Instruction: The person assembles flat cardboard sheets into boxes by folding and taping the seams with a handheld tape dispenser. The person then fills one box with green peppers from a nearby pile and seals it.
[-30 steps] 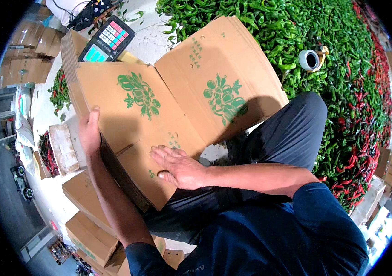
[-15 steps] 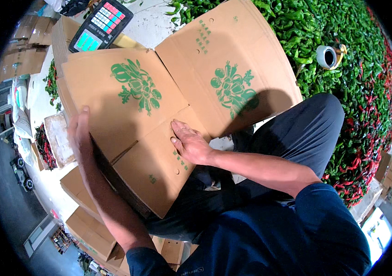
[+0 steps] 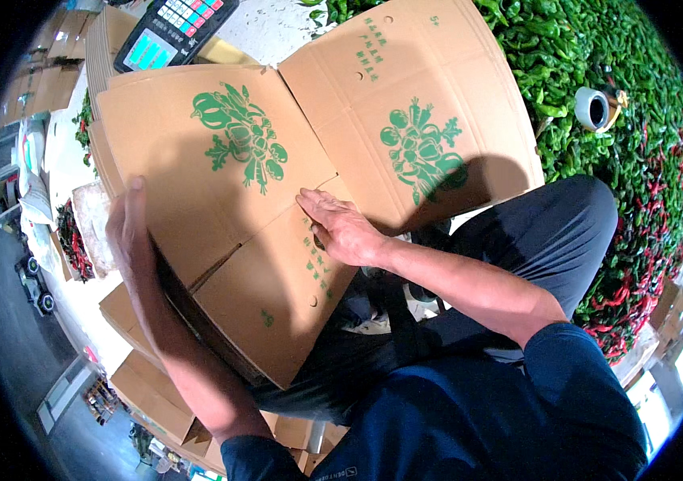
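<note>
A flat brown cardboard box point(image 3: 157, 120) with green vegetable prints lies open across my lap, on top of other flattened cardboard. My left hand point(image 3: 131, 232) is closed at its left edge, one digit on top and the others partly hidden by the edge. My right hand point(image 3: 345, 230) lies on the near flap point(image 3: 273, 280), fingers stretched toward the slit between this flap and the printed panel. The thumb is tucked low beside the palm. The large right panel point(image 3: 406, 88) spreads toward the peppers, with a shadow over its lower corner.
A digital scale point(image 3: 167, 36) stands beyond the box at the upper left. Green and red peppers point(image 3: 582, 168) are heaped on the right, with a tape roll point(image 3: 592, 108) on them. More cardboard boxes point(image 3: 149, 385) sit at the lower left. My bent knee point(image 3: 574, 208) borders the box.
My right hand has slid slightly toward the slit, its thumb drawn in closer to the palm. My left hand stays at the box's left edge. The whole view has shifted a little.
</note>
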